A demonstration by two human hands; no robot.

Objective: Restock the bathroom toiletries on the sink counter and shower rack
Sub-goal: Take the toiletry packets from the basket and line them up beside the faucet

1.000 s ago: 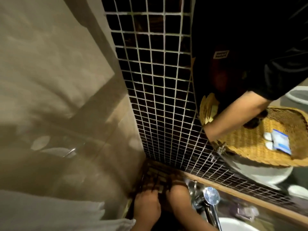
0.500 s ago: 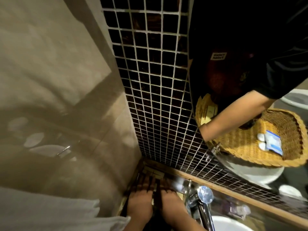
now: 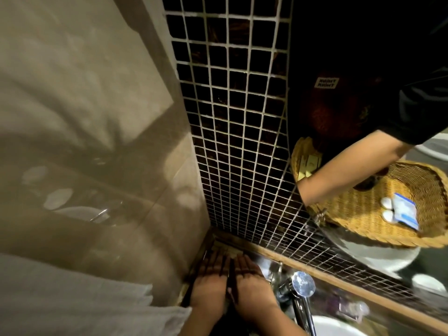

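Observation:
My left hand (image 3: 210, 286) and my right hand (image 3: 252, 282) lie side by side at the bottom of the view, fingers straight and pointing into the counter corner. Their fingertips touch a pale flat thing (image 3: 226, 248) tucked in that corner; I cannot make out what it is. A thin dark strip runs between the two hands. In the mirror at the right, a wicker basket (image 3: 358, 214) holds a blue and white packet (image 3: 404, 210) and small white pieces (image 3: 387, 209).
Dark mosaic tiles (image 3: 232, 141) meet a beige wall (image 3: 84, 117) at the corner. A chrome faucet (image 3: 303, 286) stands just right of my right hand, over a white basin (image 3: 337, 327). A white towel (image 3: 72, 299) hangs at the lower left. The mirror reflects a bare forearm (image 3: 344, 173).
Both hands stay together in the corner and have shifted slightly left and away from the faucet. Their fingers now lie straighter. The view has tilted a little.

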